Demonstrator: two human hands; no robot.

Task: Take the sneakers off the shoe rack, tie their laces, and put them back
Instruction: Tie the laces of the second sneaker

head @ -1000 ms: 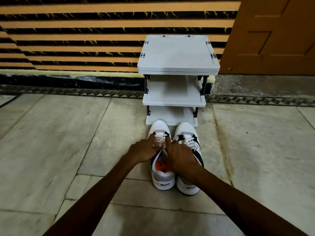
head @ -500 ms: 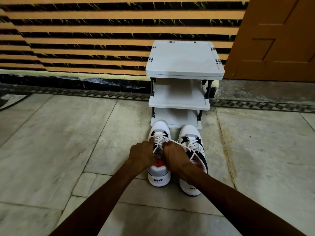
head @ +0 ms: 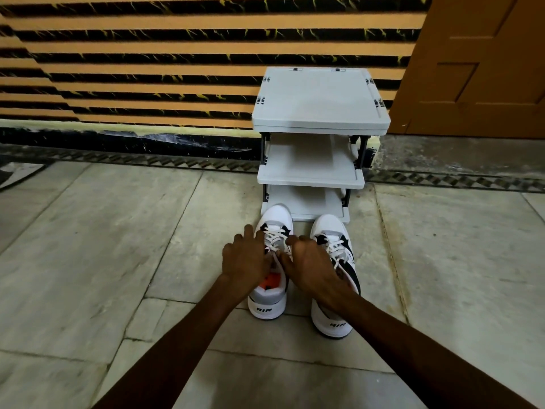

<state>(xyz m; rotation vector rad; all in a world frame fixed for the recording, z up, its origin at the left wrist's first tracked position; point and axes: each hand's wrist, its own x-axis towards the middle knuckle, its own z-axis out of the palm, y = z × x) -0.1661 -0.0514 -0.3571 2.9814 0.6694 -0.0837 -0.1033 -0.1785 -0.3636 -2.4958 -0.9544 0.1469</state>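
Two white sneakers with black panels stand side by side on the floor, toes toward the shoe rack [head: 321, 125]. The left sneaker [head: 269, 305] shows an orange insole and "AIR" on its heel. The right sneaker [head: 334, 320] lies partly under my right forearm. My left hand [head: 246, 258] and my right hand [head: 309, 264] meet over the left sneaker's tongue, both pinching its white laces [head: 275, 240]. The right sneaker's laces [head: 339, 249] hang loose.
The grey three-shelf rack stands against a striped orange and black wall [head: 147, 69], its shelves bare. A brown wooden door [head: 483, 63] is at the right. Marble floor tiles [head: 103, 246] spread to the left and right of the shoes.
The hands have moved forward along the left sneaker and now pinch the laces close together near the tongue. The camera has shifted slightly, so the rack sits lower in view.
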